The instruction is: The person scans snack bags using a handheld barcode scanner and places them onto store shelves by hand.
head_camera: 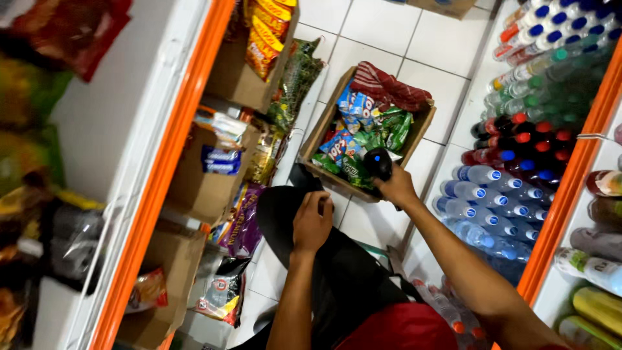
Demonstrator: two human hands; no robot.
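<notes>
From the head camera I see my right hand [396,186] wrapped around a black scanner [378,162], fingers curled tight on its grip, a small blue light showing on top. The scanner hangs just over the near edge of a cardboard box [322,126] on the white tiled floor [382,26], and the box is full of blue and green snack packets [353,139] with a red striped cloth [389,87] at its far end. My left hand [312,221] lies flat on my knee, fingers together on the dark trousers [350,272]. Bottles [492,194] line the shelf to my right.
</notes>
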